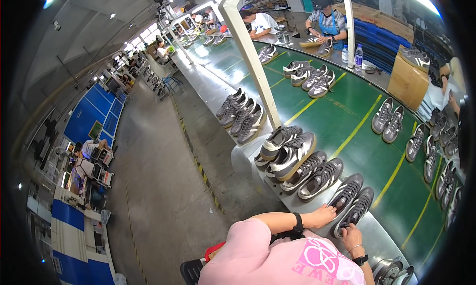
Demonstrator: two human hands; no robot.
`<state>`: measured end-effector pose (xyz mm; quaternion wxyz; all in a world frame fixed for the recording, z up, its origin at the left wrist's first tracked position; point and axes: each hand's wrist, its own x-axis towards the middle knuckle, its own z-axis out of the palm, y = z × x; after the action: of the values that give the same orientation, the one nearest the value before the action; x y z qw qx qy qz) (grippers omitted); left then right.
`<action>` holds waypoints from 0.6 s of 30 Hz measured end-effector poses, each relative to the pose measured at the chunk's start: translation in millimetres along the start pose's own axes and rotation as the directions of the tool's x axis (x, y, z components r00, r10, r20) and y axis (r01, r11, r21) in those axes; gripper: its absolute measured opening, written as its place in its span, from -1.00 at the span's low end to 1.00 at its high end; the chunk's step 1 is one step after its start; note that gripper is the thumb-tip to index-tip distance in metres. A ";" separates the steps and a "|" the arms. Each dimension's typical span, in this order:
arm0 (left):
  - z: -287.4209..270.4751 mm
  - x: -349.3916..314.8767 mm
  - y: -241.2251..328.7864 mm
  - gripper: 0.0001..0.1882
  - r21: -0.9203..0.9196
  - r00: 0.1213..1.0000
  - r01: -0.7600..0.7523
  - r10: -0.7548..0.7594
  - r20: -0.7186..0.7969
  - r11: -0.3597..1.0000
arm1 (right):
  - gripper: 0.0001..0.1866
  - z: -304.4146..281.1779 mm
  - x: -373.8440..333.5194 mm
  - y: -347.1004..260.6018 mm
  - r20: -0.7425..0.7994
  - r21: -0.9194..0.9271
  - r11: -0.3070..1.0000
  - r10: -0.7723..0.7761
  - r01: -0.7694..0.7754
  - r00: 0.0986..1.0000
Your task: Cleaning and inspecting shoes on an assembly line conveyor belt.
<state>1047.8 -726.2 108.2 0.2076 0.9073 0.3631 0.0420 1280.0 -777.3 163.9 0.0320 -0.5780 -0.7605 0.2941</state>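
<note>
Two dark grey sneakers stand side by side on the metal edge of the line, toes pointing away from me. My left hand (323, 216) grips the heel end of the left sneaker (347, 191), its fingers at the shoe's opening. At the heel of the right sneaker (360, 205), my right hand (351, 236) is closed, with the fingertips partly hidden by the shoe. Just left of this pair sits another dark pair (321, 178) with pale soles. Beyond it, white-striped sneakers (293, 156) are stacked on one another.
A green conveyor belt (342, 119) with yellow cross lines carries several pairs of sneakers. A white post (255, 62) rises from the near edge. Across the belt, a person in a blue apron (329, 24) handles a shoe. Metal round parts (386, 271) lie at my lower right.
</note>
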 end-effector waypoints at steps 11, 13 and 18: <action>-34.6 -7.2 -4.8 -0.43 -0.153 0.997 -0.053 0.060 0.044 0.987 | -0.78 -9.1 -14.7 -12.6 -0.339 0.490 0.870 0.238 -0.045 0.910; -37.5 -9.6 -4.9 -0.40 -0.129 0.994 -0.099 0.092 -0.061 0.987 | -0.76 -4.4 -12.5 -3.2 -0.364 0.478 0.877 0.250 -0.050 0.897; -59.9 -13.9 -4.2 -0.34 -0.160 0.986 -0.143 0.126 -0.112 0.977 | -0.71 -9.3 -7.1 7.0 -0.386 0.249 0.966 0.032 0.070 0.922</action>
<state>1021.3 -712.2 162.1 0.2614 0.9058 0.3061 0.1321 1292.1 -778.8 170.2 0.2590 -0.6081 -0.7001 0.2702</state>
